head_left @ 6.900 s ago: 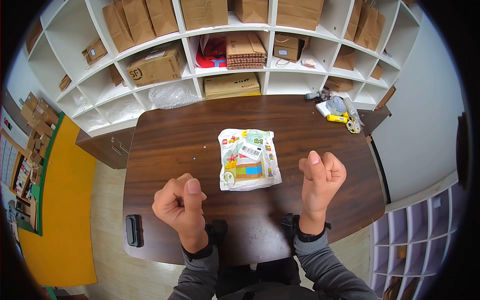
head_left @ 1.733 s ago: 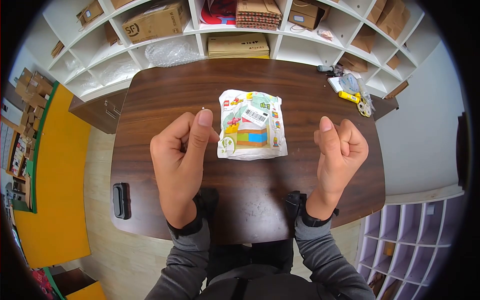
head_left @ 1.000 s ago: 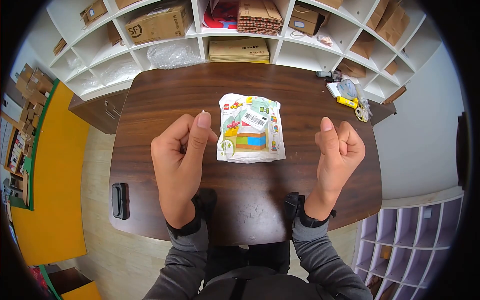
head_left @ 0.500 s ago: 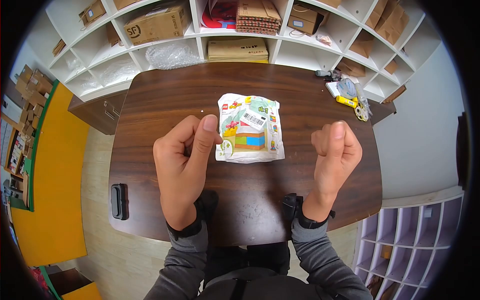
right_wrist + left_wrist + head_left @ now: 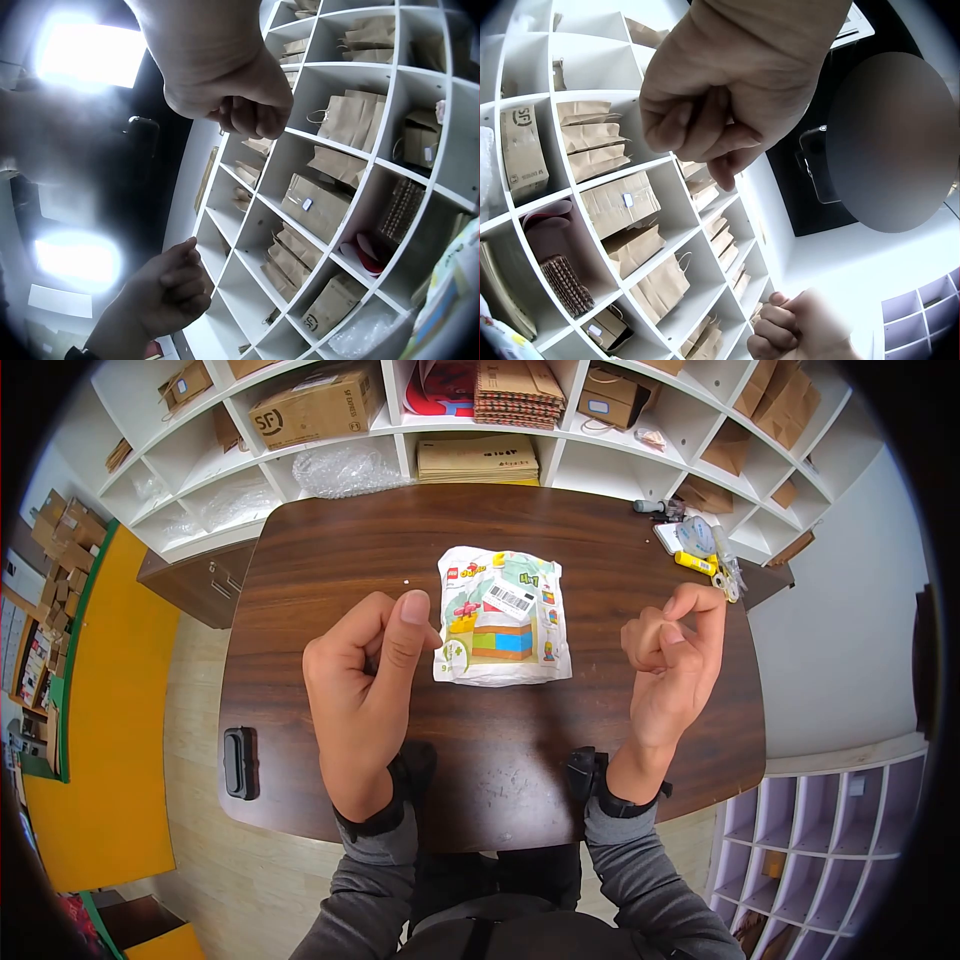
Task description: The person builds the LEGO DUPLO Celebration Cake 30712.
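Note:
A white LEGO Duplo bag (image 5: 503,618) lies flat on the brown table (image 5: 480,760) in the head view, a barcode label stuck on its front. My left hand (image 5: 360,695) is raised left of the bag with its fingers curled in and the thumb up; its fingertips overlap the bag's left edge in this view. On the other side, apart from the bag, my right hand (image 5: 672,670) is also raised, fingers curled and the index finger bent higher. Neither hand holds anything. Both wrist views show curled fingers, with the left hand (image 5: 724,90) and right hand (image 5: 225,82) large at the top.
At the table's back right lie a yellow glue stick (image 5: 696,562), a tape roll (image 5: 694,538) and small tools. A black case (image 5: 240,762) rests at the left edge. White shelves (image 5: 400,430) with paper bags and cartons stand behind; bubble wrap (image 5: 345,470) lies in one compartment.
Since the oldest frame both hands have come up higher, and the head view has shifted. In the last half second my right index finger has lifted and loosened from the fist. The bag stays put.

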Tool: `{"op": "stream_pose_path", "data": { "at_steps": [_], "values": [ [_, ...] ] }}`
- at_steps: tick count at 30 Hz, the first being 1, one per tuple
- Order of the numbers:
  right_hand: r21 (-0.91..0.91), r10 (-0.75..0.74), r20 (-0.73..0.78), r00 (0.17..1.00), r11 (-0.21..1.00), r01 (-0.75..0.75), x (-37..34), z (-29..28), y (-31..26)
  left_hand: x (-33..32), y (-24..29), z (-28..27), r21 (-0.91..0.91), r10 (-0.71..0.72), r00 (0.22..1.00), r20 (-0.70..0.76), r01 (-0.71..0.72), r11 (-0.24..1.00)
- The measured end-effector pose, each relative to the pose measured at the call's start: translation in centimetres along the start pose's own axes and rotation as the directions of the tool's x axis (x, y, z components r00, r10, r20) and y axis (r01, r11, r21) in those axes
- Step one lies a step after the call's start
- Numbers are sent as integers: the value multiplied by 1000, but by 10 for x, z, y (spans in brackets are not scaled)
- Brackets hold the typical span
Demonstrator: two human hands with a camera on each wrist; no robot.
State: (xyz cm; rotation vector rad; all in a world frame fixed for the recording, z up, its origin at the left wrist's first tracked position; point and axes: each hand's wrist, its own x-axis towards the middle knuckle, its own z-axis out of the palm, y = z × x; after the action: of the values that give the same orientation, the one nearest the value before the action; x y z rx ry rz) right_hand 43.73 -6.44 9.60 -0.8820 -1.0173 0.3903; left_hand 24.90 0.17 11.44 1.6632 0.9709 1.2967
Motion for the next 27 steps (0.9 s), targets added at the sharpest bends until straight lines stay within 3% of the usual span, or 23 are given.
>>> {"op": "stream_pose_path", "data": {
  "at_steps": [27],
  "values": [
    [-34,70,20,997,997,-69,1,0,5,1,-1,0,-25,-6,1000,-29,6,1000]
  ]
}}
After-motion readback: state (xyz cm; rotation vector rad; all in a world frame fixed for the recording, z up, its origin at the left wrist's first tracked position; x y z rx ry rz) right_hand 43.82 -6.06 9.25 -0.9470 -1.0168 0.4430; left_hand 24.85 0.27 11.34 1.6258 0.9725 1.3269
